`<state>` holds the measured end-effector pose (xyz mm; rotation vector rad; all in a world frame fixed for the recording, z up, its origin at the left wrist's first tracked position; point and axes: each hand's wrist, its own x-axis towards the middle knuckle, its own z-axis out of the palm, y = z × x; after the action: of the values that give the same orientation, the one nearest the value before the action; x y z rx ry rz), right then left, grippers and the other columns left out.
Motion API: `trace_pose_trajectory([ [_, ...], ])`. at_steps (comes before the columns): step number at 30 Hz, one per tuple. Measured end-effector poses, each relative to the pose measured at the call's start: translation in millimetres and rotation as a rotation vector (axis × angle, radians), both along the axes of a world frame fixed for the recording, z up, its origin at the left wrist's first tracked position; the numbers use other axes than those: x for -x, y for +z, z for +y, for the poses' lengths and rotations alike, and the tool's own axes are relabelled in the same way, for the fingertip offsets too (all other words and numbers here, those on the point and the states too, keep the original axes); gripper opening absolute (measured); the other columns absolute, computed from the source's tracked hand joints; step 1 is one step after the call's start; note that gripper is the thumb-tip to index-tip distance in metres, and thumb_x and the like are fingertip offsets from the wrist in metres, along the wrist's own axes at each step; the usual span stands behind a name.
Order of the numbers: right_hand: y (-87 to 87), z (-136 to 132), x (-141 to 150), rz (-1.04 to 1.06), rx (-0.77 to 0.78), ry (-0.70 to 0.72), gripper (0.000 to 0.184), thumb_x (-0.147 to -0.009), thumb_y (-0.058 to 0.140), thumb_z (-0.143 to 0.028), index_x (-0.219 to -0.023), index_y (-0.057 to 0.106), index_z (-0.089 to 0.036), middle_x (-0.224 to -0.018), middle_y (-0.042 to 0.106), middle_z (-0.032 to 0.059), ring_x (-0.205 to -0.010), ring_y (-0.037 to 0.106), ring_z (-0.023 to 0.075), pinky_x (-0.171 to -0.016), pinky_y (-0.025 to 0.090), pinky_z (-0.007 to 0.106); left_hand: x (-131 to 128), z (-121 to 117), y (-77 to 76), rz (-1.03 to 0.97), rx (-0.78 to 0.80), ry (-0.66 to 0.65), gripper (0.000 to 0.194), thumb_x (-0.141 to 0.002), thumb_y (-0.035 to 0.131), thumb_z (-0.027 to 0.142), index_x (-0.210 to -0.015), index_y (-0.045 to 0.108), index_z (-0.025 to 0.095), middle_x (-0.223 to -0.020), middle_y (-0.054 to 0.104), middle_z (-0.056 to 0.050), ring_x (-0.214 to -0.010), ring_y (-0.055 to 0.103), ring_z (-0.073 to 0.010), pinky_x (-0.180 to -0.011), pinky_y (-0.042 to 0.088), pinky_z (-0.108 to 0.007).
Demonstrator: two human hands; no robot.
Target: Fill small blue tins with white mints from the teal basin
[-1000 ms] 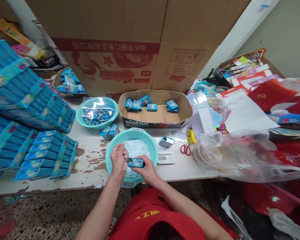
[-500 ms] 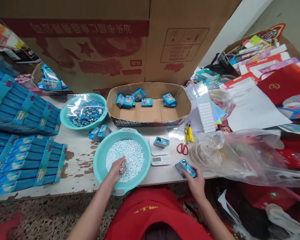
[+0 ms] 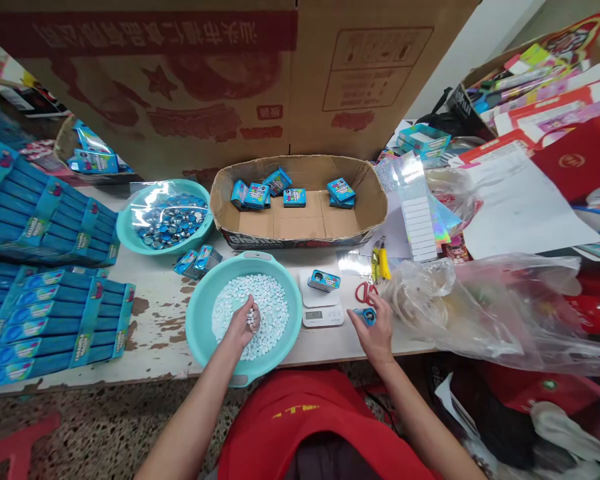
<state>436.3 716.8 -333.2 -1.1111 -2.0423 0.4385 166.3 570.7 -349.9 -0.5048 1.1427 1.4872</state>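
Note:
My left hand (image 3: 242,325) is closed around a few small white candies, over the heap of white candies (image 3: 273,310) in the turquoise basin (image 3: 194,327). Some candies show between its fingers. To the right, my right hand (image 3: 377,333) has thumb and fingers spread around a small blue tin (image 3: 366,316) on the table; the hand partly hides it, and I cannot tell whether they touch. Another blue tin (image 3: 324,281), with a dark round opening on top, sits on a white digital scale (image 3: 325,316) between my hands.
Behind the basin, a cut cardboard box (image 3: 300,230) holds several blue tins. A second turquoise basin (image 3: 125,233) contains round metallic pieces. Red scissors (image 3: 363,293), a yellow cutter (image 3: 383,263) and a clear plastic bag (image 3: 460,313) lie right. Blue display boxes (image 3: 55,320) are stacked left.
My right hand has moved up and left with the blue tin, and its fingers have spread. My left hand has risen slightly within the basin, keeping its candies.

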Motion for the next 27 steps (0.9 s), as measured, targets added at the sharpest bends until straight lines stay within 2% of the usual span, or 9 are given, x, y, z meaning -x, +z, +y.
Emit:
trace_pose_trajectory([
  [4,-7.4,34.6,49.6,0.016,0.243,0.133,0.063,-0.067,0.068,-0.056,-0.114,0.052,-0.017,-0.115,0.056,0.0144,-0.11,0.049,0.0304,-0.092,0.042,0.048,-3.5,-1.4,-0.5,-0.046,0.019,0.053,0.03,-0.085,0.057,0.034,-0.066,0.044,0.016,-0.048,0.043,0.005,-0.031,0.036,-0.0026,-0.027,0.015,-0.011],
  [7,-1.4,45.3,72.5,0.034,0.49,0.168,0.056,-0.062,0.066,-0.063,-0.094,0.058,-0.017,-0.09,0.063,0.0086,-0.087,0.059,0.0275,-0.08,0.047,0.045,-2.2,-0.8,10.0,-0.081,0.027,0.104,0.036,-0.086,0.055,0.038,-0.062,0.038,0.017,-0.045,0.037,0.007,-0.03,0.032,-0.002,-0.026,0.014,-0.011],
  [10,26.8,34.1,79.7,0.096,0.461,0.15,0.046,-0.067,0.067,-0.057,-0.091,0.06,-0.019,-0.083,0.062,0.0038,-0.078,0.058,0.0224,-0.074,0.047,0.038,0.2,4.0,39.5,-0.091,-0.044,0.151,0.039,-0.088,0.05,0.04,-0.059,0.036,0.018,-0.042,0.032,0.008,-0.029,0.026,-0.0019,-0.027,0.012,-0.011],
  [13,57.7,6.5,86.6,0.117,0.373,0.29,0.036,-0.072,0.07,-0.046,-0.098,0.06,-0.022,-0.09,0.061,0.003,-0.084,0.058,0.0207,-0.076,0.046,0.034,-0.4,13.3,83.9,0.001,-0.235,0.19,0.041,-0.083,0.058,0.04,-0.058,0.036,0.017,-0.042,0.032,0.009,-0.029,0.024,-0.0017,-0.027,0.012,-0.012],
  [15,67.1,-14.8,95.8,0.082,0.375,0.443,0.032,-0.074,0.07,-0.041,-0.099,0.06,-0.023,-0.091,0.061,0.003,-0.086,0.058,0.021,-0.076,0.046,0.033,-3.8,20.1,110.4,0.127,-0.351,0.213,0.043,-0.077,0.065,0.041,-0.056,0.036,0.017,-0.043,0.033,0.009,-0.03,0.026,-0.0015,-0.028,0.014,-0.013],
  [17,66.3,-33.3,106.7,0.043,0.376,0.54,0.03,-0.075,0.07,-0.038,-0.099,0.06,-0.023,-0.091,0.062,0.0035,-0.086,0.058,0.0218,-0.075,0.046,0.034,-9.2,25.8,125.9,0.293,-0.408,0.245,0.044,-0.073,0.068,0.043,-0.055,0.038,0.016,-0.043,0.036,0.008,-0.031,0.028,-0.0016,-0.03,0.016,-0.014],
  [19,60.6,-46.6,116.1,0.017,0.362,0.566,0.03,-0.075,0.07,-0.036,-0.1,0.059,-0.023,-0.091,0.062,0.0038,-0.087,0.059,0.0223,-0.074,0.045,0.034,-15.0,29.7,128.4,0.462,-0.401,0.258,0.044,-0.073,0.067,0.045,-0.055,0.041,0.016,-0.045,0.039,0.007,-0.034,0.034,-0.0029,-0.033,0.022,-0.015],
  [23,54.0,-58.2,124.7,-0.021,0.343,0.572,0.029,-0.075,0.07,-0.032,-0.1,0.059,-0.023,-0.091,0.063,0.004,-0.087,0.058,0.0231,-0.074,0.044,0.034,-23.2,31.7,112.9,0.663,-0.3,0.261,0.041,-0.076,0.064,0.047,-0.057,0.047,0.015,-0.05,0.049,0.003,-0.046,0.05,-0.0079,-0.047,0.039,-0.019],
  [27,54.3,-61.0,126.9,-0.026,0.354,0.567,0.028,-0.074,0.071,-0.029,-0.098,0.059,-0.024,-0.089,0.062,0.0039,-0.085,0.058,0.0231,-0.072,0.045,0.034,-23.1,32.0,103.2,0.682,-0.269,0.327,0.038,-0.074,0.065,0.049,-0.064,0.048,0.016,-0.051,0.047,0.005,-0.047,0.048,-0.0074,-0.048,0.038,-0.019],
])
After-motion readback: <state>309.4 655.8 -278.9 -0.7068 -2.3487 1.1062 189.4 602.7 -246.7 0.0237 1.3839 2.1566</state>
